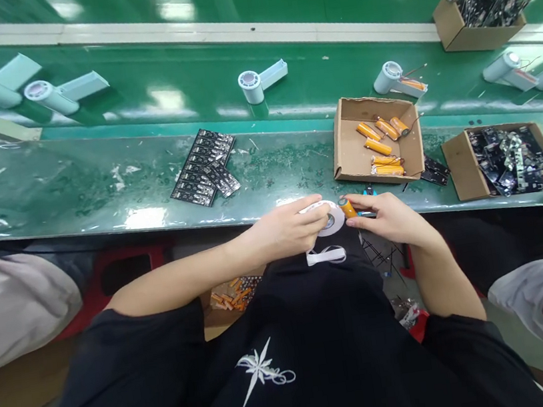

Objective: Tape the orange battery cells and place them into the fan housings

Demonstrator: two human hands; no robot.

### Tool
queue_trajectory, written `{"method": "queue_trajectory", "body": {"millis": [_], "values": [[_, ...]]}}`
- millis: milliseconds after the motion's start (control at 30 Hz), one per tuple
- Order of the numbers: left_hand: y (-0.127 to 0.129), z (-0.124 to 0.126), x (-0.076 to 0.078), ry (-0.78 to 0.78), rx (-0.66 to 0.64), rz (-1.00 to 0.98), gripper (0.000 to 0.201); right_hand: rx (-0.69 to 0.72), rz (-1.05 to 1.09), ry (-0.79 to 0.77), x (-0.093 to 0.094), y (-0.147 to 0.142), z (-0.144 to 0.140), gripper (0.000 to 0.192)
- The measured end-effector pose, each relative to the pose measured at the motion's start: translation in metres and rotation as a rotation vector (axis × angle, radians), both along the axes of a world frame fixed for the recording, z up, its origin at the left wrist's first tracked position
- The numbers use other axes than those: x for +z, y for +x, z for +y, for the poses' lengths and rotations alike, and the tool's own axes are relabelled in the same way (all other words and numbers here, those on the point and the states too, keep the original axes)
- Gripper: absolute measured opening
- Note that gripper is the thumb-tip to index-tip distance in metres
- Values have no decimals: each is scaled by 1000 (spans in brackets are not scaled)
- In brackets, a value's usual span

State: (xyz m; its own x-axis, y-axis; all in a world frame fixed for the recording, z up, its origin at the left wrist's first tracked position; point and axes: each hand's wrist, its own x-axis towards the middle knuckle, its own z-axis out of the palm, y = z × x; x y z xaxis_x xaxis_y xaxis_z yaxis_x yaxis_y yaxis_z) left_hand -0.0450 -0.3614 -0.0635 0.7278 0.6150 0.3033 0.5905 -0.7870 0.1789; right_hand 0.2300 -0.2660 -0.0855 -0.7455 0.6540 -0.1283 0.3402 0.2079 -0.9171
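Note:
My left hand point(292, 229) is closed on a roll of white tape point(337, 218) at the bench's front edge. A loose white strip point(327, 256) hangs below the roll, against my black shirt. Pinched between the thumb and fingers of my right hand point(389, 217) is an orange cylindrical battery point(347, 208), its end close beside the roll. I cannot tell whether the two touch. Just beyond my hands stands a cardboard box point(338, 153) with several orange batteries point(377, 146) in it.
Black circuit boards point(200, 166) lie on the bench to the left. Boxes of boards point(466, 169) and wired parts point(454, 29) stand at right. Several pale blue housings point(252, 87) rest on the green conveyor point(131, 68). Other people point(13, 307) sit on both sides.

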Motion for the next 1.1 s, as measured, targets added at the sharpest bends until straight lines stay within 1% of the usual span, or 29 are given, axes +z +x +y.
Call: {"method": "queue_trajectory", "body": {"millis": [67,100,167,200,233,300,367,433,500,567,600,667,733,800,867,900,967,1000,1033,1100], "values": [[3,2,-2,-23,-9,36,34,12,30,-107,-1,1,5,41],[4,2,-2,-8,-7,60,33,-23,71,-167,-4,-1,6,43],[5,3,-2,73,14,108,30,-168,196,-237,-12,-6,4,55],[6,4,-1,119,36,123,28,-263,270,-233,-18,-11,2,62],[7,4,-1,155,63,129,27,-368,347,-202,-23,-17,-2,70],[9,4,-2,192,125,101,26,-576,486,-78,-35,-30,-13,84],[11,3,-6,198,178,45,28,-727,577,73,-47,-44,-26,87],[15,2,-11,224,225,-7,29,-805,585,197,-59,-54,-40,85],[20,-1,-17,279,275,-24,29,-849,531,280,-67,-61,-50,82],[27,-4,-22,347,328,-32,25,-871,509,299,-71,-64,-55,79],[30,-5,-25,371,358,-43,22,-864,534,272,-71,-64,-55,78],[37,-7,-29,386,415,-86,17,-825,628,149,-67,-64,-53,79],[41,-6,-34,363,462,-132,14,-782,719,-22,-60,-65,-47,80],[42,-3,-38,330,484,-145,14,-784,780,-161,-52,-66,-41,80],[42,1,-38,322,489,-139,15,-807,821,-237,-44,-67,-35,81],[42,1,-36,336,488,-141,15,-803,832,-247,-38,-67,-31,81],[46,-5,-28,395,493,-188,12,-765,830,-196,-24,-64,-22,84],[50,-11,-23,425,474,-230,11,-748,827,-130,-15,-60,-14,88],[55,-17,-18,450,418,-271,9,-743,833,-41,-5,-54,-5,93],[62,-31,-14,471,225,-312,10,-779,877,158,14,-39,16,102]]}}
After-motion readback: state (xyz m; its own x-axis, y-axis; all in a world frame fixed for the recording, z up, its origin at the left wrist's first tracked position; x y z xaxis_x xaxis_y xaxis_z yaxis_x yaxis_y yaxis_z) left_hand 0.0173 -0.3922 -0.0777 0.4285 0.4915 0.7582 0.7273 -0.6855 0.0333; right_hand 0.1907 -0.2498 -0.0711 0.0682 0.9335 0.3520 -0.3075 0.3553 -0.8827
